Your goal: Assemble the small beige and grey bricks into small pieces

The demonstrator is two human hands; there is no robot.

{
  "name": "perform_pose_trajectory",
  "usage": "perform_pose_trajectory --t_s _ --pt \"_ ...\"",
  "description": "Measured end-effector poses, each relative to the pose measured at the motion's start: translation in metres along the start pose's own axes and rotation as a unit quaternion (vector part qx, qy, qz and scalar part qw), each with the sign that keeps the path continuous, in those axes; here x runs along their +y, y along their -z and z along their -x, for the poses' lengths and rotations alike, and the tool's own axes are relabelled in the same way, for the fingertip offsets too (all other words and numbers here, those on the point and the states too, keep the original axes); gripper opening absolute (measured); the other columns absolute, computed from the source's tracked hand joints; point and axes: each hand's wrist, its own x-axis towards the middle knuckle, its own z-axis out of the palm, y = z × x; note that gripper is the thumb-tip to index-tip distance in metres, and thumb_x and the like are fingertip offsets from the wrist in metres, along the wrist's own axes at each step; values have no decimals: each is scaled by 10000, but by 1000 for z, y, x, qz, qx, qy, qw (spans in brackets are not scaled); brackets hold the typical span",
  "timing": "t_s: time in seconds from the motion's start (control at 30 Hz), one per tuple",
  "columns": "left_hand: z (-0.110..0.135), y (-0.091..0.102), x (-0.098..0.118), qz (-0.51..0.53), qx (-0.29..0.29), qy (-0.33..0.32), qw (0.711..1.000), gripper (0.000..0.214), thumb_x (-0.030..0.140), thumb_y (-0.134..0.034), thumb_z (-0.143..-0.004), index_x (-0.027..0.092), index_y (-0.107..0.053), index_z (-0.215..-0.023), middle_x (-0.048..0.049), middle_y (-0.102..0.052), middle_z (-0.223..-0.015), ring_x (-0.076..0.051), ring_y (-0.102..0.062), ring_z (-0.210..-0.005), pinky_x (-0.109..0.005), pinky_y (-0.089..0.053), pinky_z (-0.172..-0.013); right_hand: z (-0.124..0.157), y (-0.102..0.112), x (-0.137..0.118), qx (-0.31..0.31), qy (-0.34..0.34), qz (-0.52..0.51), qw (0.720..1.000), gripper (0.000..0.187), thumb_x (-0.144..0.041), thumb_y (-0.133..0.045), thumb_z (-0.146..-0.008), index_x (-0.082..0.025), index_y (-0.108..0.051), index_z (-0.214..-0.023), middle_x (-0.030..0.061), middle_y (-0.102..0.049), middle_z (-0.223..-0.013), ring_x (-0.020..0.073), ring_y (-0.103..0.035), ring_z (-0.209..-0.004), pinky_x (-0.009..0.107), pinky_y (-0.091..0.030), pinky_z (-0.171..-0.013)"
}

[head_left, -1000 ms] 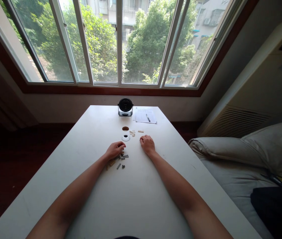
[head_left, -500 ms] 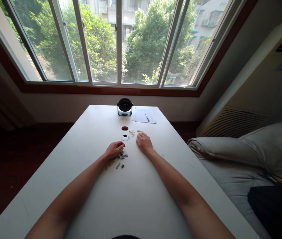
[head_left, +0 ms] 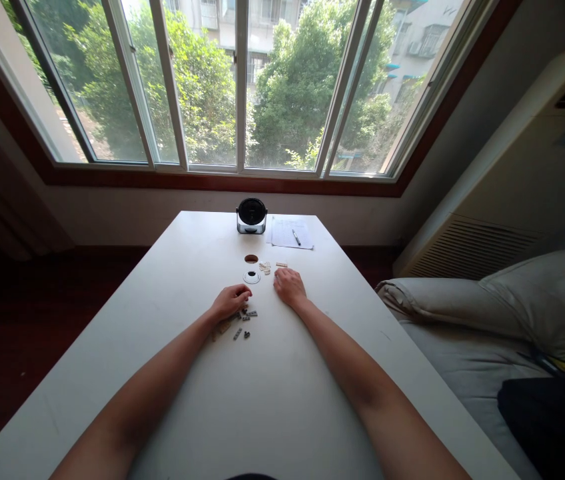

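Note:
My left hand point(head_left: 230, 301) rests on the white table, its fingers curled in and the thumb against them. What it holds, if anything, is too small to make out. Right below it lie several small grey studded building-block pieces point(head_left: 238, 333) and a few tan ones point(head_left: 224, 327), partly covered by the hand and wrist. Across from it, my right hand point(head_left: 290, 287) is set on the table with bent fingers drawn together; its fingertips hide whatever is under them. Just beyond those fingers are a tan strip piece point(head_left: 281, 265) and several loose cream pieces point(head_left: 265, 267).
Between and beyond my hands, the table point(head_left: 257, 400) has a round hole point(head_left: 251, 259) and a white ring-shaped cover point(head_left: 251, 277). A black round device on a stand point(head_left: 252, 213) is at the far edge, beside papers point(head_left: 287, 233) with a pen point(head_left: 296, 237). A couch point(head_left: 442, 327) stands right.
The view has shifted very slightly. Both hands and the pieces stay in practically the same places.

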Motion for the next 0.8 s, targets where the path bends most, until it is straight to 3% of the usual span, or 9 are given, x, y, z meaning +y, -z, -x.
perform_pose_trajectory --t_s 0.23,0.8 --pt "0 -1 -2 -13 -7 6 1000 276 394 -509 -902 195 -700 -924 -46 -715 -842 -166 -664 -769 -247 -496 -704 -3 -1 1 -25 -45 20 998 337 -359 -488 -973 -204 -615 -1244 124 -538 -1366 273 -409 -1276 384 -324 -1042" --pt "0 -1 -4 -17 -17 4 1000 277 392 -483 -920 203 -685 -945 -51 -710 -870 -170 -661 -790 -258 -501 -711 -15 -10 8 -29 -71 4 997 443 -401 -494 -971 -193 -550 -1359 144 -464 -1444 291 -359 -1327 399 -297 -1079"
